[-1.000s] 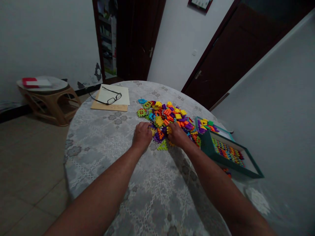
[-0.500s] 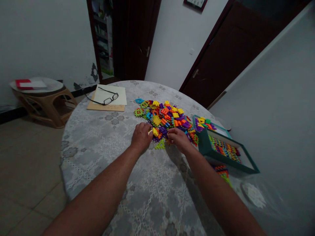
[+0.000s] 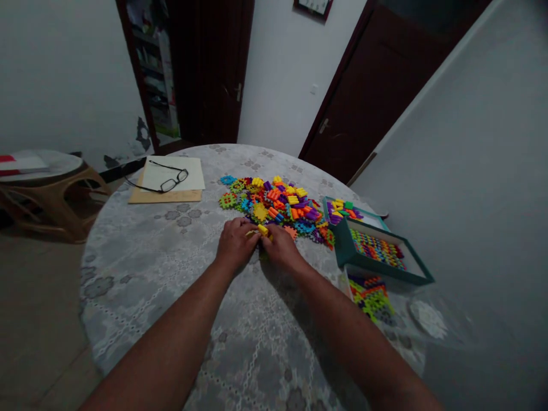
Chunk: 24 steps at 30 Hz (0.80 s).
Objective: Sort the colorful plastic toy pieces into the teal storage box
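A heap of colourful plastic pieces point(image 3: 278, 200), with gears and ridged blocks among them, lies on the patterned tablecloth point(image 3: 162, 274). At its near edge my left hand point(image 3: 236, 242) and my right hand point(image 3: 280, 246) meet, fingertips almost touching. Between them is a yellow block point(image 3: 262, 229), with the fingers of both hands closed on it. My fingers partly hide the block, and what lies beneath them cannot be made out.
To the right stand a green box point(image 3: 411, 274) of ridged pieces, its lid point(image 3: 379, 221) holding loose blocks, and a clear container of pieces point(image 3: 372, 299). Black glasses point(image 3: 169, 184) rest on papers point(image 3: 194, 171) at the left. A stool point(image 3: 51, 200) stands beyond.
My right hand has moved left to my left hand, and both are now at the yellow block. The view has turned slightly right, showing more of the clear container.
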### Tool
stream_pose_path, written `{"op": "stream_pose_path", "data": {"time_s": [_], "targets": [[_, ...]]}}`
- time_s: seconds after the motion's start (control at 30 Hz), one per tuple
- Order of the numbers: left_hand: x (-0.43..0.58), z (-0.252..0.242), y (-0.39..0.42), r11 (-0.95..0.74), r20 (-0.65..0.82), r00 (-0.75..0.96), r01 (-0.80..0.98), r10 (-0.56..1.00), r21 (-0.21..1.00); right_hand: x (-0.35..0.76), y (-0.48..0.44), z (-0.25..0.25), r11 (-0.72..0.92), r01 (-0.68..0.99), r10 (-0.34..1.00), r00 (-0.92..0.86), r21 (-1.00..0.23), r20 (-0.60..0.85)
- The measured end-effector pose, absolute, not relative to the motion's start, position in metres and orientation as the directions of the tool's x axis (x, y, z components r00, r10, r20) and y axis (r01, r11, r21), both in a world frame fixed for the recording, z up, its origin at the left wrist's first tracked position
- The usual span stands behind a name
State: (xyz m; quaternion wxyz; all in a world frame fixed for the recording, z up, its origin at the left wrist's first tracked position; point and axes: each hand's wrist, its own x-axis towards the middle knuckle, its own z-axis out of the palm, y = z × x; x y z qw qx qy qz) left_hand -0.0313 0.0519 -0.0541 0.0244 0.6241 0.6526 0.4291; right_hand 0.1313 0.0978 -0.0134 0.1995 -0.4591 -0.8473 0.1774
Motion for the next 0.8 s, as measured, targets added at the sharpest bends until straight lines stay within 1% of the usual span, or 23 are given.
{"op": "stream_pose_path", "data": {"time_s": [0.07, 0.13, 0.23, 0.3, 0.37, 0.43, 0.57, 0.7, 0.8], "targets": [[-0.033, -0.057, 0.053, -0.164, 0.518, -0.201, 0.802, 0.831, 0.575, 0.135, 0.096, -0.006, 0.510, 0.721, 0.852, -0.497, -0.468, 0.163], [-0.035, -0.061, 0.055, -0.165, 0.530, -0.204, 0.807, 0.823, 0.567, 0.144, 0.095, 0.004, 0.512, 0.711, 0.847, -0.511, -0.481, 0.146], [-0.039, -0.065, 0.058, -0.165, 0.537, -0.195, 0.819, 0.821, 0.550, 0.169, 0.103, 0.027, 0.485, 0.655, 0.828, -0.556, -0.580, 0.064], [-0.041, -0.067, 0.059, -0.156, 0.529, -0.193, 0.824, 0.826, 0.545, 0.195, 0.121, 0.046, 0.409, 0.652, 0.842, -0.539, -0.638, -0.011], [-0.044, -0.069, 0.060, -0.135, 0.515, -0.206, 0.825, 0.832, 0.549, 0.225, 0.149, 0.067, 0.299, 0.723, 0.905, -0.422, -0.623, -0.055], [-0.046, -0.071, 0.060, -0.125, 0.505, -0.212, 0.824, 0.837, 0.553, 0.259, 0.186, 0.087, 0.166, 0.838, 0.975, -0.217, -0.519, -0.038], [-0.049, -0.070, 0.060, -0.121, 0.506, -0.227, 0.817, 0.832, 0.564, 0.329, 0.255, 0.112, -0.021, 0.909, 1.000, 0.023, -0.417, 0.000], [-0.045, -0.059, 0.055, -0.095, 0.488, -0.279, 0.786, 0.827, 0.611, 0.382, 0.294, 0.107, -0.177, 0.921, 0.980, 0.199, -0.346, 0.029], [-0.042, -0.052, 0.052, -0.055, 0.461, -0.338, 0.755, 0.821, 0.653, 0.408, 0.307, 0.091, -0.190, 0.916, 0.961, 0.247, -0.354, 0.122]]}}
